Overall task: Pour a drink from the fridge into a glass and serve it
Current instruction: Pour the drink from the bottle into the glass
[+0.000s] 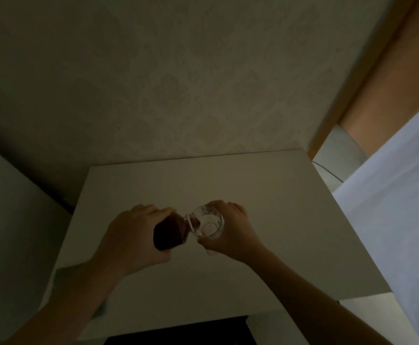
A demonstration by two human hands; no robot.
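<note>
The left hand [131, 235] is wrapped around a dark bottle [170, 232], fingers over the top of it and thumb underneath, and has it tipped over to the right so that the pale neck [189, 221] points down into the mouth of a clear glass [209, 224]. The right hand [231, 230] grips that glass from the far side and from below, fingers curled round its wall, holding it canted towards the bottle. The bottle's lip touches or all but touches the near rim of the glass (in this dim light I cannot say which). The bottle's contents look dark brown; a small brownish streak shows just at the lip, inside the rim. The bottom of the glass looks pale and clear, and I cannot tell whether any liquid has gathered there.

Both bare forearms reach in from the lower edge of the view, the left from the lower left corner, the right from the lower right. Bottle and glass are held above a flat, pale surface [203, 275], well in from its edges; whether the glass's base rests on it is hidden by the right hand. Behind the surface rises a pale patterned wall [178, 83]. To the right hangs a white curtain [397, 195], with an orange-brown frame [382, 70] above it. A black gap [178, 332] shows below the near edge of the surface.
</note>
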